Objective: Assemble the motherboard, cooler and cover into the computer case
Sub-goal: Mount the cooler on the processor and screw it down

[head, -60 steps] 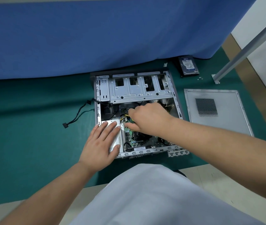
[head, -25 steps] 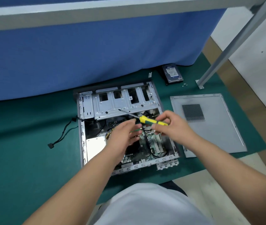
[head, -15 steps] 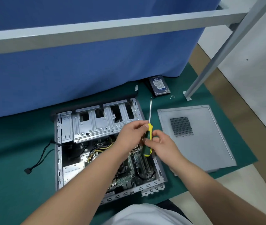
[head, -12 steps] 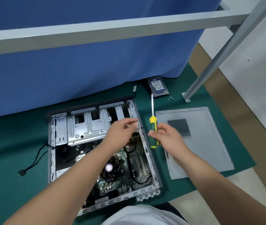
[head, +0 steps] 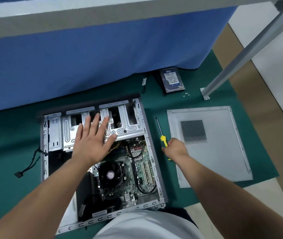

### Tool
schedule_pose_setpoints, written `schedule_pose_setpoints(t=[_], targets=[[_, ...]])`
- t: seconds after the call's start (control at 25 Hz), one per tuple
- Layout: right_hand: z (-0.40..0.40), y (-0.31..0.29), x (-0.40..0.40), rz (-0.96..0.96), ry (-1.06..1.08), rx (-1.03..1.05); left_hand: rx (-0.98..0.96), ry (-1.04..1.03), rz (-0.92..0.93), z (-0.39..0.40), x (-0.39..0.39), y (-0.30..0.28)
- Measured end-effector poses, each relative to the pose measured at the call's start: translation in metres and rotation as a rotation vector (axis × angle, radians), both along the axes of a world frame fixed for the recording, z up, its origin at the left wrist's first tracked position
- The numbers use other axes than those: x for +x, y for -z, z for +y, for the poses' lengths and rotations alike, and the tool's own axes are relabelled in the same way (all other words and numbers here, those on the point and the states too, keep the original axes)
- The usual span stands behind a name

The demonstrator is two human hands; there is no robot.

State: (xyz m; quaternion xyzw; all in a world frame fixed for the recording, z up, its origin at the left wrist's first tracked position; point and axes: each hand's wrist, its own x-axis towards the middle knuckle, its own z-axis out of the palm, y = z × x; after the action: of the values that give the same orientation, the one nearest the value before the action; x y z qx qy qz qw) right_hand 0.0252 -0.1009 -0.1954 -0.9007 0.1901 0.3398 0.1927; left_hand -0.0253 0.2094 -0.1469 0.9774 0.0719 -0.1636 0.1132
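Moved since before: left hand (head: 92,144) now flat and open on computer case (head: 152,149); right hand (head: 175,150) gripping screwdriver (head: 162,137), down between case and cover (head: 211,145) on right. Motherboard (head: 137,169), cooler (head: 110,175) inside. Hard drive (head: 171,79), screws (head: 186,94) far off.

Blue hard drive (head: 171,79) w/ loose screws (head: 186,95) beside it on green mat (head: 7,138), nr blue curtain (head: 85,57).

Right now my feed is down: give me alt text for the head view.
An open computer case lies on a green mat, motherboard and cooler inside, the left hand spread flat on its drive cage. The right hand holds a yellow-handled screwdriver on the mat between the case and the detached cover.
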Motion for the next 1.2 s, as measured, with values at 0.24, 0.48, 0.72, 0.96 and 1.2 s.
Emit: schedule_pose_setpoints(t=[0.24,0.48,0.72,0.96,1.2], targets=[[0.011,0.016,-0.01,-0.057,-0.062,-0.068,-0.008,0.015,-0.001,0.003,0.001,0.004],[0.005,0.004,-0.016,-0.069,-0.1,-0.073,-0.063,0.029,0.044,0.006,0.003,0.001],[0.007,-0.053,-0.026,-0.345,-0.018,0.176,-0.426,0.0,-0.171,0.042,-0.033,-0.015],[0.069,-0.117,-0.071,-0.564,-0.199,0.447,-0.184,-0.069,-0.329,0.086,-0.101,-0.009],[0.165,-0.08,-0.099,-0.281,-0.669,0.391,0.021,-0.024,-0.338,0.082,-0.115,-0.001]])
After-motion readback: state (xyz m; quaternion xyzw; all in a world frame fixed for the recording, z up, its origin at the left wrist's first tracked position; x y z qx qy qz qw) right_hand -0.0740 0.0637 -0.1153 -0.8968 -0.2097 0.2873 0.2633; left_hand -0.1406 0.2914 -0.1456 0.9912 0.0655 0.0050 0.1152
